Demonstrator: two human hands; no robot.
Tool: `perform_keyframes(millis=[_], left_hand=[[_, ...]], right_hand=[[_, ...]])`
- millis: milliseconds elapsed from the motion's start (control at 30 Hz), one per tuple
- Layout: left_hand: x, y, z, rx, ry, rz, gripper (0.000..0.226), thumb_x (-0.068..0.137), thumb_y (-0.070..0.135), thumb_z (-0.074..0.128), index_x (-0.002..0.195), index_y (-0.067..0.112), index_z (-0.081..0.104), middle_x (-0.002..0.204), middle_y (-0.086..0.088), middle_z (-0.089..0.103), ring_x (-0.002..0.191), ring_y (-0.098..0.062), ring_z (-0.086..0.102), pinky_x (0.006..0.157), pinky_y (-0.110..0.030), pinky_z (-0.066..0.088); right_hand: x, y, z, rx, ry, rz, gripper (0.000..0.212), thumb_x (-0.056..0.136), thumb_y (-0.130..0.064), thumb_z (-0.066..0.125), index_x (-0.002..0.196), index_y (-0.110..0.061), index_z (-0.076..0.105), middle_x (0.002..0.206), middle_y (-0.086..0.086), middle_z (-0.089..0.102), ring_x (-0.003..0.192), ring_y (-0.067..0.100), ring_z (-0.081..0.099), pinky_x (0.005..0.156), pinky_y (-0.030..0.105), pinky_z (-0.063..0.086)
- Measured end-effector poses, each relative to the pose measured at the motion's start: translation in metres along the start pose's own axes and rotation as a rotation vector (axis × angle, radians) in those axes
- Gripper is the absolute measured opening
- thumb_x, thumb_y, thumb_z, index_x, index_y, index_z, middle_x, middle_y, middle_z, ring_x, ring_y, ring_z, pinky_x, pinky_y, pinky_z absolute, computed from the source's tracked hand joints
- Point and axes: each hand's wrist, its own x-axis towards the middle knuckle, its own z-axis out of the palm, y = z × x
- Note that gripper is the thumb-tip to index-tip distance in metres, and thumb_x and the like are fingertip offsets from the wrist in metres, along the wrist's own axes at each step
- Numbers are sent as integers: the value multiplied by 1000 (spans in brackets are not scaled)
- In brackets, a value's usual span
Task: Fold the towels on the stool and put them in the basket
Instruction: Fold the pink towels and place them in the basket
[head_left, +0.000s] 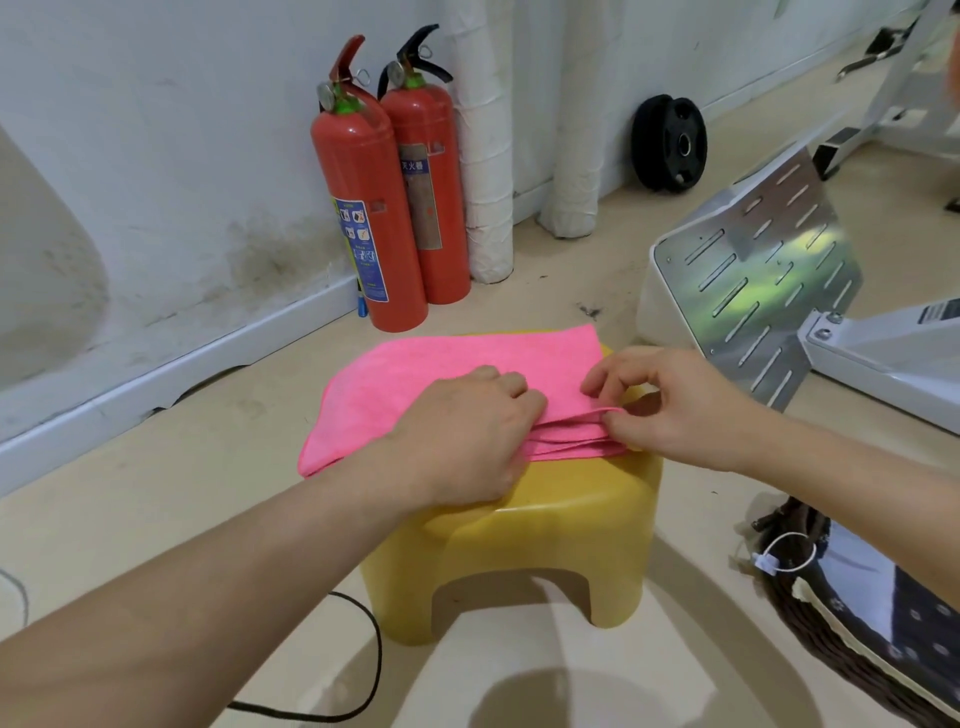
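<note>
Pink towels (467, 353) lie stacked flat on a yellow plastic stool (524, 530), their left edge hanging over the side. My left hand (462, 431) rests on the near part of the stack, fingers curled down onto the cloth. My right hand (675, 405) pinches the near right corner of the top layers between thumb and fingers. A dark woven basket (831, 649) with a dotted fabric lining stands on the floor to the right of the stool, partly cut off by the frame edge.
Two red fire extinguishers (384, 208) stand against the wall behind the stool. A slotted metal plate (763, 270) on a white machine base juts in from the right. A black cable (363, 675) runs over the floor at the front left. A black weight plate (670, 143) leans at the far wall.
</note>
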Motion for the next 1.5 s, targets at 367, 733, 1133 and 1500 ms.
perform_keyframes(millis=[367, 733, 1133, 1500], left_hand=[[-15, -8, -5, 86, -44, -57, 19, 85, 15, 44, 99, 18, 57, 94, -2, 64, 88, -31, 60, 61, -33, 36], [-17, 9, 21, -13, 189, 59, 35, 90, 35, 43, 110, 14, 64, 96, -6, 59, 84, -26, 55, 64, -38, 50], [8, 34, -4, 79, 49, 56, 18, 81, 3, 51, 96, 9, 59, 89, -12, 60, 78, -35, 58, 57, -37, 33], [-14, 18, -30, -18, -243, 168, 14, 65, 12, 54, 69, 22, 44, 71, 3, 53, 73, -22, 52, 56, -30, 35]], right_hand=[[1, 4, -7, -225, -86, -127, 13, 70, -10, 72, 62, -11, 62, 97, -2, 68, 77, 12, 61, 71, 19, 49], [43, 16, 3, -24, 95, 364, 59, 90, -41, 57, 140, -14, 40, 135, 10, 47, 122, 25, 48, 106, 41, 38], [48, 11, 0, 62, 135, 410, 26, 69, 3, 66, 71, -17, 50, 63, -1, 49, 58, 16, 45, 48, 26, 33], [-43, -2, -39, 495, -413, 713, 36, 73, 5, 65, 100, -14, 50, 62, 9, 58, 53, 17, 53, 51, 25, 32]])
